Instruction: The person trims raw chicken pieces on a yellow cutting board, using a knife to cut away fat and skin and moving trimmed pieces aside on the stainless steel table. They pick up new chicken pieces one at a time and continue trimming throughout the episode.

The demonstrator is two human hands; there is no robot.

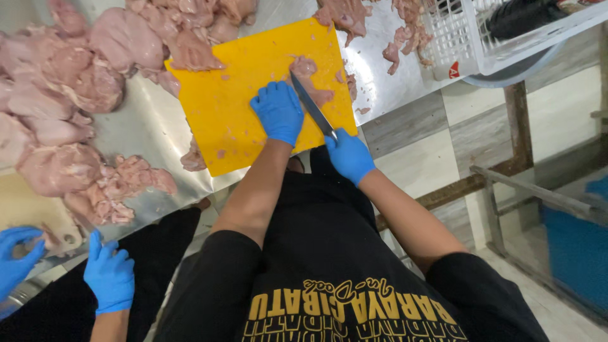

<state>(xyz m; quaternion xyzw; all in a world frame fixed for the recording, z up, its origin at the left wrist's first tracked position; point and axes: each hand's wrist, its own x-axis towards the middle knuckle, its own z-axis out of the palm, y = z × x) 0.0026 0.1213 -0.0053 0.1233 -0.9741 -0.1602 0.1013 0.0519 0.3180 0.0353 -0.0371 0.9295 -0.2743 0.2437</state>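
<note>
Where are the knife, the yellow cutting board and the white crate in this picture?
knife [311, 106], head view, middle of the blade.
yellow cutting board [234, 107], head view, bare middle of its surface.
white crate [459, 38], head view, its slotted side wall.

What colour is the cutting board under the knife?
The cutting board is yellow, seen clearly in the head view.

Steel table: chicken, yellow board
</note>
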